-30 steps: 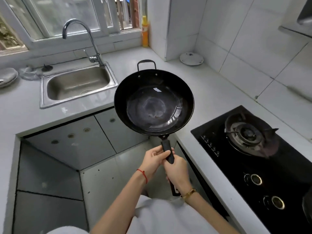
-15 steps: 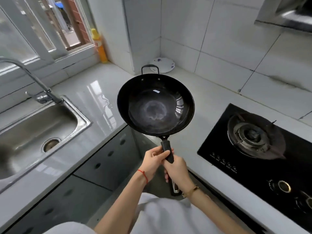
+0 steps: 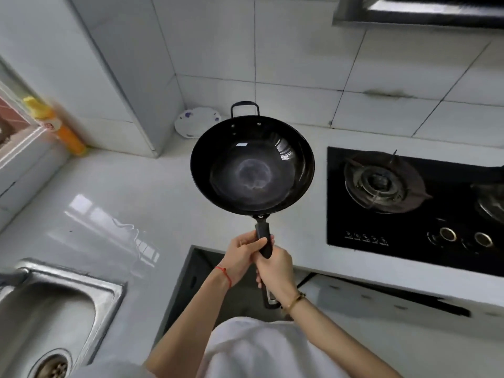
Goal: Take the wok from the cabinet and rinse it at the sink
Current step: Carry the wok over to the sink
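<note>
A black wok (image 3: 252,166) with a pale ring in its bottom and a small loop handle at its far rim hangs level over the white counter corner. Both hands hold its long black handle: my left hand (image 3: 241,255) grips it just below the bowl, and my right hand (image 3: 275,271) grips it lower down, with the handle's end sticking out under the wrist. The steel sink (image 3: 90,304) sits at the lower left, its drain showing at the bottom edge. The wok is well to the right of the sink.
A black gas hob (image 3: 409,233) with burners and knobs fills the counter at the right. A small white plate (image 3: 197,121) leans in the back corner. A yellow-orange bottle (image 3: 58,129) stands on the sill at the left. A range hood (image 3: 420,10) hangs top right.
The view has swung right: the sink and tap slid to the lower left and the hob came toward the centre. The wok stays in both hands, now over the counter corner.
</note>
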`<act>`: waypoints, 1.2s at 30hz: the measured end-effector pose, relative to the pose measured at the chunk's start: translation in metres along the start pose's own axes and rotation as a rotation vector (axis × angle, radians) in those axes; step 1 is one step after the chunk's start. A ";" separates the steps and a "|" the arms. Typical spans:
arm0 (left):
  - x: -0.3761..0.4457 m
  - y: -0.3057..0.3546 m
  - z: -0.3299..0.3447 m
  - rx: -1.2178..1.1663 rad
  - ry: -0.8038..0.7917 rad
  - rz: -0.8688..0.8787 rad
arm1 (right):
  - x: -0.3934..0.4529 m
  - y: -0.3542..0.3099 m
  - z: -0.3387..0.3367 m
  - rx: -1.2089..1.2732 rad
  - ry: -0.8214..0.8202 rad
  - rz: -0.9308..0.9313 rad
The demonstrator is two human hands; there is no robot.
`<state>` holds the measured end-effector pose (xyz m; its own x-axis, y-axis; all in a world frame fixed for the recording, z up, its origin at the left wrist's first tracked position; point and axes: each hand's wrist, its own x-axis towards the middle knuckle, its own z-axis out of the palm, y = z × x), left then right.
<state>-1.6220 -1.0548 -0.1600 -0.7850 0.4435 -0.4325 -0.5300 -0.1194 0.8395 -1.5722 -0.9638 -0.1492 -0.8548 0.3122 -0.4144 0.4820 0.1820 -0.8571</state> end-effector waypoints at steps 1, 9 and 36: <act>0.004 0.003 -0.003 0.014 -0.015 -0.014 | 0.003 -0.001 0.003 0.012 0.022 0.012; 0.036 0.012 -0.008 0.064 -0.119 -0.096 | 0.032 0.001 0.012 0.023 0.140 0.072; 0.066 -0.001 -0.034 0.118 -0.144 -0.181 | 0.050 0.017 0.039 0.072 0.193 0.126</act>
<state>-1.6844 -1.0560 -0.2004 -0.6223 0.5709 -0.5355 -0.6101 0.0747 0.7888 -1.6142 -0.9813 -0.1964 -0.7329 0.5017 -0.4596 0.5619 0.0653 -0.8246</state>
